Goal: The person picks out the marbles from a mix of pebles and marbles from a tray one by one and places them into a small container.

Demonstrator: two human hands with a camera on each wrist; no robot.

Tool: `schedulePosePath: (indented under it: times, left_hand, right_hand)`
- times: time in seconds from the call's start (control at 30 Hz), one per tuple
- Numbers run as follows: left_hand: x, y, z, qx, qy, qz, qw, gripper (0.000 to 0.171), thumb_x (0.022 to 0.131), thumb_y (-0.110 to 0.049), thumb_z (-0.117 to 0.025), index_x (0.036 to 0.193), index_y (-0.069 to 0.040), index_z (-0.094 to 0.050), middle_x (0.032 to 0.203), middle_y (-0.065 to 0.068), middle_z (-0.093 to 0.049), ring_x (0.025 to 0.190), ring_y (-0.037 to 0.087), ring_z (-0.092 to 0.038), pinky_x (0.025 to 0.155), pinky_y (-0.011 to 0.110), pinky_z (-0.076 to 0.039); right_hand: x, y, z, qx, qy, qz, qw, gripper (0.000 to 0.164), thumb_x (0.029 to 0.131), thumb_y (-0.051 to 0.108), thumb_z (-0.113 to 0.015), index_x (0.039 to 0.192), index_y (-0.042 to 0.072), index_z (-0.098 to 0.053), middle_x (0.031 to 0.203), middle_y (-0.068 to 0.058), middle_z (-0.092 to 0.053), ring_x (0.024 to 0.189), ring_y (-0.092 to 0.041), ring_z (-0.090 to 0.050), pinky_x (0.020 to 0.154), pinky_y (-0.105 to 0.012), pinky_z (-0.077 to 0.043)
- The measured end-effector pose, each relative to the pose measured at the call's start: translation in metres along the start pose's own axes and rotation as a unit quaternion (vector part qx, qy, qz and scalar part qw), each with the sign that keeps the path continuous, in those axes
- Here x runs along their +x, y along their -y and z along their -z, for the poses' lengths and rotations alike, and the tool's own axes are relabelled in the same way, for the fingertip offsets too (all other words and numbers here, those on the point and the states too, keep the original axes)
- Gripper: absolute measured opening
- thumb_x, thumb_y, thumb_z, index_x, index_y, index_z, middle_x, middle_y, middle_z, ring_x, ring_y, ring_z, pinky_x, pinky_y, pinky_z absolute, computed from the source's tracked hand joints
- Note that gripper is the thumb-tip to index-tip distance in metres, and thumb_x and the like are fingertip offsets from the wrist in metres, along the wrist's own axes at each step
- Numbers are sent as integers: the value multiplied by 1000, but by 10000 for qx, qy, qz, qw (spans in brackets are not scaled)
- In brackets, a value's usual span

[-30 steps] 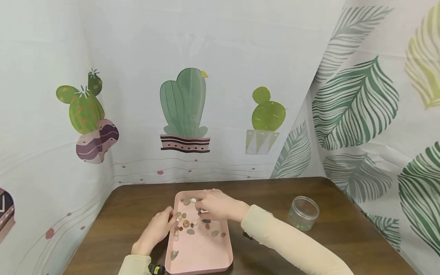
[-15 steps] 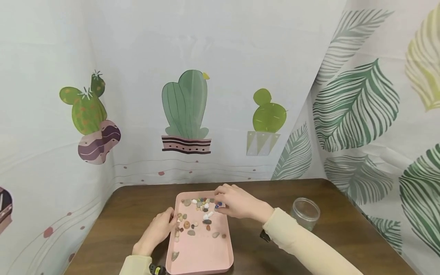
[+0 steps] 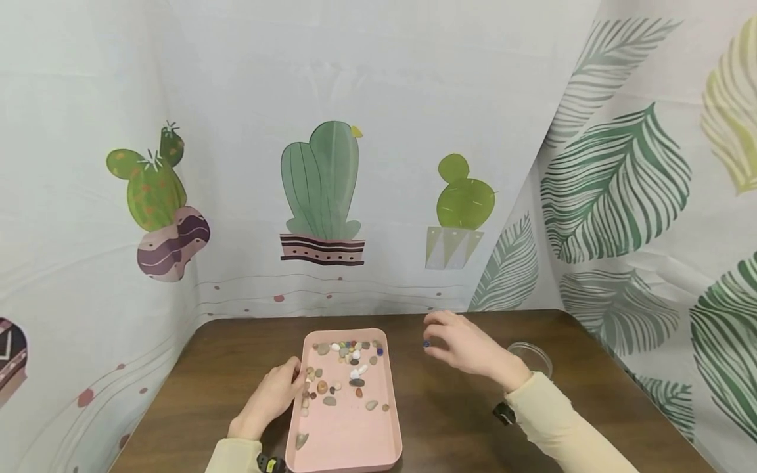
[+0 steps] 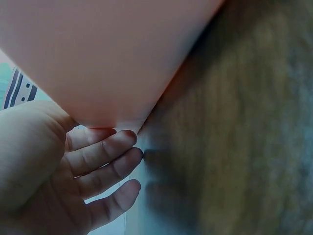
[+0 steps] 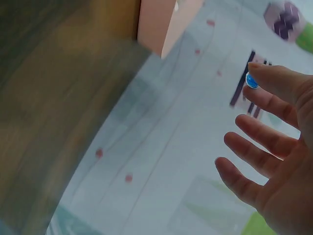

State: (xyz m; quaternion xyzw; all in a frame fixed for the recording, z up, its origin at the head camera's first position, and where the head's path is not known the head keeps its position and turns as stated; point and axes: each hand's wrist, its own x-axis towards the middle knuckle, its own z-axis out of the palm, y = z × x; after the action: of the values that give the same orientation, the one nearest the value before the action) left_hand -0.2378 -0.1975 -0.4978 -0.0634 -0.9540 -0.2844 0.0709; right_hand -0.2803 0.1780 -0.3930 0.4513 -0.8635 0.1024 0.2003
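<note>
Hands: right (image 3: 467,348) left tray (image 3: 343,440), pinching blue bead (image 5: 252,81) | left (image 3: 269,397) fingers straight, steadying tray

My left hand (image 3: 269,397) lies low with its fingers (image 4: 100,156) gently curled and pressed against an edge, the cream sleeve ending at the wrist. My right hand (image 3: 467,348) hangs raised out to the right, thumb and forefinger pinched together, the other fingers (image 5: 259,134) spread loosely, forearm angled in from the lower right.
</note>
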Motion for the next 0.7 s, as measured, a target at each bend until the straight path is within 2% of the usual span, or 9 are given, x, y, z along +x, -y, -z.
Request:
schedulePosePath:
  times: [0.33, 0.5, 0.7]
  left_hand:
    - [0, 1, 0, -42, 38, 43, 10000, 8, 90, -22, -49, 85, -15, -50, 64, -5, -47, 55, 11, -44, 50, 28, -36]
    - [1, 1, -1, -100, 101, 43, 9999, 9, 90, -22, -49, 86, -14, -50, 64, -6, -48, 56, 10, -44, 50, 28, -36]
    - [1, 3, -1, -160, 132, 87, 9997, 9, 90, -22, -49, 86, -14, -50, 66, -6, -49, 55, 10, -45, 50, 28, -36]
  right_hand:
    - [-31, -28, 23, 110, -210, -995, 9948, 20, 81, 42, -58, 85, 23, -60, 113, 0, -49, 102, -19, -47, 76, -36, -41]
    - [-48, -39, 27, 221, -209, -1450, 9890, 18, 79, 40, -61, 85, 23, -59, 113, 1, -49, 102, -18, -47, 77, -37, -40]
    - [-72, -57, 31, 205, -515, -1627, 9851, 14, 76, 25, -68, 85, 17, -61, 109, -3, -51, 99, -25, -49, 77, -43, -38]
